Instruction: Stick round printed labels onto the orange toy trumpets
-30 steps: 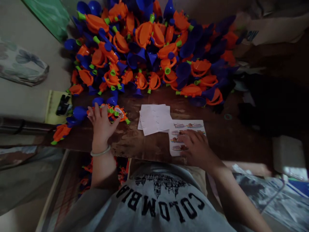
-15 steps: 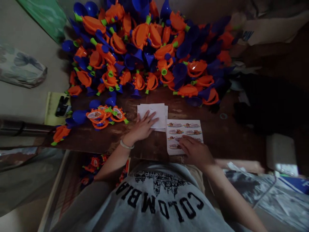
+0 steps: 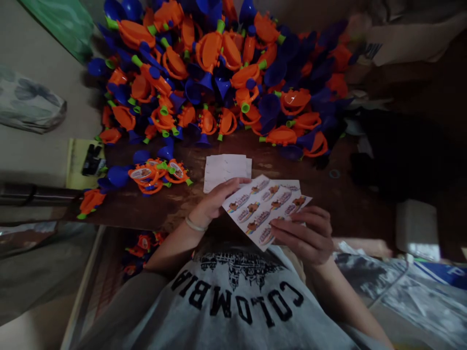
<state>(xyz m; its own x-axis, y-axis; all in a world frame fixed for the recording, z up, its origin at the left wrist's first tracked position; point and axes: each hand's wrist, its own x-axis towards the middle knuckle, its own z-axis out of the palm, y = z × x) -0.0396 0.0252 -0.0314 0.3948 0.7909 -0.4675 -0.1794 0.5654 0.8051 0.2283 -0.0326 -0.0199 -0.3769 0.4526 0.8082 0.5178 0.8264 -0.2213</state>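
Sticker sheets (image 3: 251,214) are clamped in the right hand's (image 3: 309,234) grip, above the bench (image 3: 346,209). The left hand (image 3: 218,197) touches their left edge; its closure is unclear. Beyond lie white papers (image 3: 223,170), then piled toy trumpets (image 3: 208,52).

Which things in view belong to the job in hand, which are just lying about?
Job, likely:
printed sheets, held
white papers
labelled toy trumpets
toy trumpet pile

Lying about, likely:
black object on yellow sheet
dark cloth
patterned bundle
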